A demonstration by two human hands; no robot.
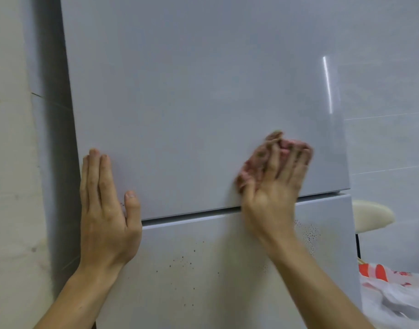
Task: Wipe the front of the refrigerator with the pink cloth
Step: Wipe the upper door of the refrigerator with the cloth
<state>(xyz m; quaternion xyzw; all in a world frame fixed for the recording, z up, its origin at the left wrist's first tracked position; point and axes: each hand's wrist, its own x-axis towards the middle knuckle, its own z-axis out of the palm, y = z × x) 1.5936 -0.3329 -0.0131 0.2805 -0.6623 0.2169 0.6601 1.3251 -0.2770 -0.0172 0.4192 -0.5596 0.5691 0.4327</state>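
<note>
From the head view, our right hand (272,184) presses the bunched pink cloth (251,167) against the refrigerator (192,91) upper door's lower edge, mid-wipe; our left hand (106,207) lies flat, fingers together, bracing. Next, we judge, the speckled lower door (203,269) needs wiping.

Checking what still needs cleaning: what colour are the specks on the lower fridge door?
Dark brown specks scattered over the white lower door, seen in the head view.
</note>
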